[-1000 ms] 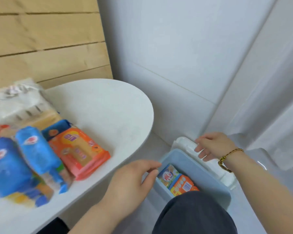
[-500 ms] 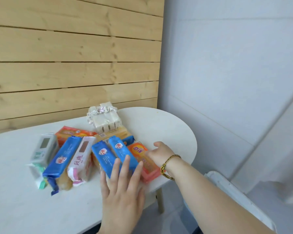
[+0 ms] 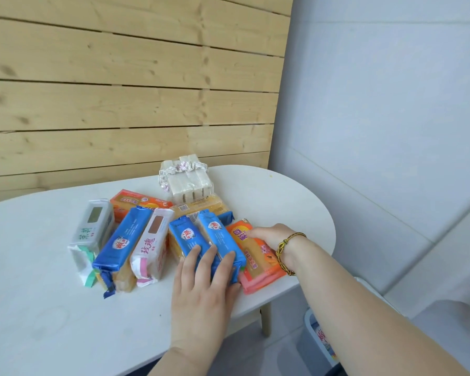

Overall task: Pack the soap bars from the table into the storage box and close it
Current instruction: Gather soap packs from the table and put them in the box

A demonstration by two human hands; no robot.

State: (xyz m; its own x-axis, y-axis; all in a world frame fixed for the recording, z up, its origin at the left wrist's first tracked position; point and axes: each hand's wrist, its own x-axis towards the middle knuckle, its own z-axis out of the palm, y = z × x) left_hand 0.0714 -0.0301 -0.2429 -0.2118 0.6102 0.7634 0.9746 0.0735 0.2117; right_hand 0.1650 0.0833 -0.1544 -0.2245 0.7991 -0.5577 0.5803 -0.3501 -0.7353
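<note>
Several wrapped soap bars lie in a cluster on the white oval table (image 3: 38, 308). My left hand (image 3: 201, 291) rests palm down on two blue soap packs (image 3: 193, 237), fingers spread over their near ends. My right hand (image 3: 272, 236) lies on an orange soap pack (image 3: 255, 256) at the cluster's right edge, fingers curled over its top. Left of these stand a pink-and-white pack (image 3: 151, 248), a long blue pack (image 3: 122, 245) and a green-and-white pack (image 3: 92, 229). A corner of the pale blue storage box (image 3: 308, 324) shows on the floor at lower right, with a soap pack inside.
A bundle of white bars in clear wrap (image 3: 186, 183), another orange pack (image 3: 139, 204) and a yellow pack (image 3: 201, 207) sit behind the cluster. A wooden slat wall backs the table. The table leg (image 3: 266, 318) stands beside the box.
The view swung up from the box on the floor to the table. Both hands left the box; the left one came down onto the blue packs, the right one stayed on the orange pack.
</note>
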